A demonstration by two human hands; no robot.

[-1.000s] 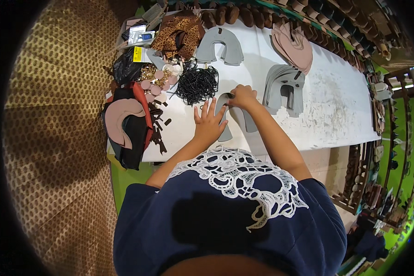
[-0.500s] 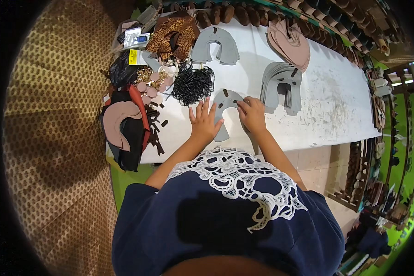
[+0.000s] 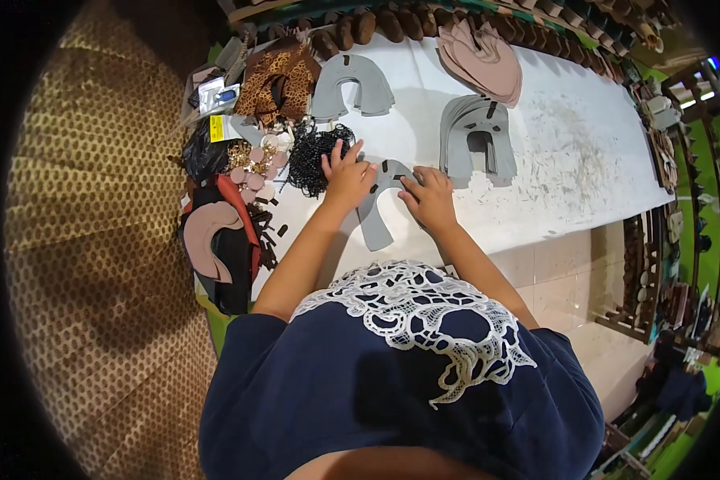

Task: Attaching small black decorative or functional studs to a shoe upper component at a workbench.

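A grey U-shaped shoe upper piece lies on the white-covered table in front of me, its curve facing away. Small dark strips sit on its curved part. My left hand is at the upper left of that curve, fingers apart, with some of them touching the piece's edge. Across from it, my right hand rests its fingertips on the right side of the piece, beside a dark strip. The right leg of the upper is partly hidden under that hand.
Right of my hands is a stack of grey uppers; another grey stack lies farther back. Pink pieces are at the far edge. A black tangle of cord, leopard-print material and loose dark strips lie left.
My left hand has moved forward along the grey upper toward its curve. My right fingers have spread from a closer pinch at the dark strip. The whole view has shifted slightly.
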